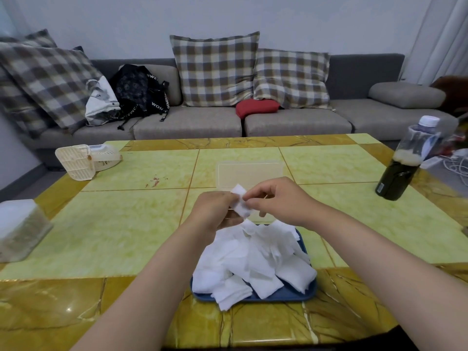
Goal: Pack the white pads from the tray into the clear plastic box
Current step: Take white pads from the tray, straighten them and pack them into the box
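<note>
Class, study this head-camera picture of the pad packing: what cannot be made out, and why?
Head view:
- Clear rectangular plastic box: near part hidden behind the left hand and right hand; contents cannot be told.
- Small white pad both hands pinch: fingers cover part; one or several, unclear.
- Blue plastic tray: floor buried under the heap of white pads; uncountable.
- White box-shaped container: cut off by the left edge.

A loose heap of white pads (255,259), soft, squarish and crumpled, fills the blue tray (307,292), a few hanging over its near rim. A single pad (240,202) is held up above the tray's far edge. The clear plastic box (249,173), rectangular and see-through, lies flat beyond the tray.
</note>
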